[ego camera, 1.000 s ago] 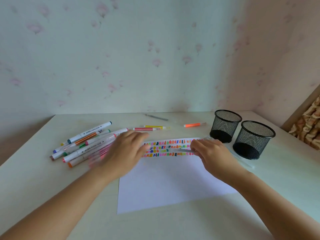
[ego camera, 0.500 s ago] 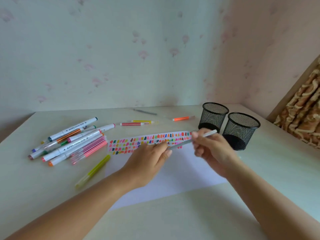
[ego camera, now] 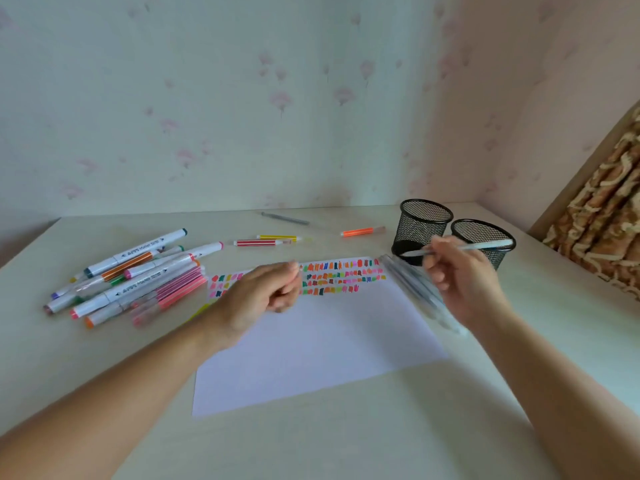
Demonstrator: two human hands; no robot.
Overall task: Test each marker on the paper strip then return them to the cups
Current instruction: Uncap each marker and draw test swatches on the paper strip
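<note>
Raised higher now, the right hand [ego camera: 460,282] pinches a pale marker [ego camera: 485,247] by the cups [ego camera: 415,226], likely returning it; left hand [ego camera: 263,296] curled over the strip [ego camera: 341,276], contents unclear.

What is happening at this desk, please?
A person is doing a colour test. The right hand holds a pale pen in front of two black mesh cups; the left hand hovers with curled fingers over the paper strip, full of colour swatches. A pile of markers lies at the left.
</note>
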